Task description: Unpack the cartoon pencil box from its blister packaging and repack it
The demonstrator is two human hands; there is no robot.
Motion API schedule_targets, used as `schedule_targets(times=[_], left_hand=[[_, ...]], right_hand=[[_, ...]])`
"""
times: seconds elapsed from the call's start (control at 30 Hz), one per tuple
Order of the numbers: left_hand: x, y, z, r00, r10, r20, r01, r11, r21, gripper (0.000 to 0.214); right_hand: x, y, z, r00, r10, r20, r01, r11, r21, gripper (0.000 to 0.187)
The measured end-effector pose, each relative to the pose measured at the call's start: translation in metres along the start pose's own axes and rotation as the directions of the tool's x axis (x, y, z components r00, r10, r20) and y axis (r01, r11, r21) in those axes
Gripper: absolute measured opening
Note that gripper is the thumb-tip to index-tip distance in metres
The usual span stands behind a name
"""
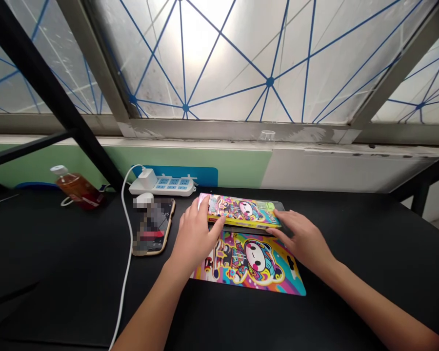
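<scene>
Desk (pixel 366 253), L hand (pixel 193 239), R hand (pixel 303 240) on pkg (pixel 239 210) edges

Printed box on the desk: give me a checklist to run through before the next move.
1. Both hands on the box: ok. The left hand is at its near left side, and the fingers of the right hand are at its right end.
2. Box apart from the printed mat: cannot tell. Its near edge meets or overlaps the mat's far edge.
3. Clear plastic at the box's right end: cannot tell whether it is attached.
4. Phone apart from the left hand: ok.
5. Bottle capped: ok. It lies on its side, away from both hands.
</scene>
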State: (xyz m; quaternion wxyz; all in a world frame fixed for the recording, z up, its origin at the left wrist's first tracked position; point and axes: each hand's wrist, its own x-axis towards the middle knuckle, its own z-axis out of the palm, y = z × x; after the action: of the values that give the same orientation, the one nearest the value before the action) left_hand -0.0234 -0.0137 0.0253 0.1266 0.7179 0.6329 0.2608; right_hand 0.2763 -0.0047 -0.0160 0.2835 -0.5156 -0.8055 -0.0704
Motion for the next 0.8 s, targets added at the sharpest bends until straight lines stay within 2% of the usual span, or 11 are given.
schedule_targets(times=[0.07, 0.17, 0.37, 0.47, 0.53, 0.6, 0.7, 0.8], left_hand=[[0.000, -0.004, 0.009, 1.000, -0.002, -0.023, 0.004, 0.996, 0.089, 0.062], [-0.004, -0.005, 0.016, 1.000, 0.018, -0.021, -0.014, 0.979, 0.201, 0.062], [-0.010, 0.003, 0.024, 0.996, -0.003, 0.085, -0.027, 0.935, 0.354, 0.061], [-0.011, 0.010, 0.027, 0.994, 0.001, 0.106, -0.043, 0.920, 0.390, 0.061], [-0.010, 0.019, 0.027, 0.996, 0.034, 0.084, -0.064, 0.924, 0.378, 0.064], [-0.008, 0.028, 0.027, 0.993, 0.100, 0.065, -0.116, 0.939, 0.324, 0.064], [0.000, 0.040, 0.030, 0.969, 0.237, 0.066, -0.245, 0.956, 0.164, 0.060], [0.006, 0.037, 0.034, 0.955, 0.292, 0.048, -0.293, 0.956, 0.019, 0.055]], right_hand=[[-0.001, 0.000, 0.011, 1.000, -0.016, 0.025, 0.015, 1.000, 0.012, 0.044], [-0.003, 0.001, 0.016, 0.998, -0.021, 0.067, 0.020, 1.000, 0.014, 0.042], [-0.007, 0.008, 0.015, 0.998, 0.029, 0.063, -0.027, 0.999, -0.031, 0.040], [-0.008, 0.003, 0.013, 0.999, -0.044, 0.017, 0.046, 0.996, -0.083, 0.039], [-0.011, -0.009, 0.011, 0.989, -0.146, -0.032, 0.143, 0.986, -0.082, 0.037], [-0.014, -0.027, 0.008, 0.954, -0.298, -0.026, 0.298, 0.955, -0.011, 0.034], [-0.022, -0.054, 0.006, 0.857, -0.502, 0.116, 0.481, 0.860, 0.169, 0.036], [-0.028, -0.065, 0.009, 0.793, -0.524, 0.309, 0.451, 0.847, 0.281, 0.051]])
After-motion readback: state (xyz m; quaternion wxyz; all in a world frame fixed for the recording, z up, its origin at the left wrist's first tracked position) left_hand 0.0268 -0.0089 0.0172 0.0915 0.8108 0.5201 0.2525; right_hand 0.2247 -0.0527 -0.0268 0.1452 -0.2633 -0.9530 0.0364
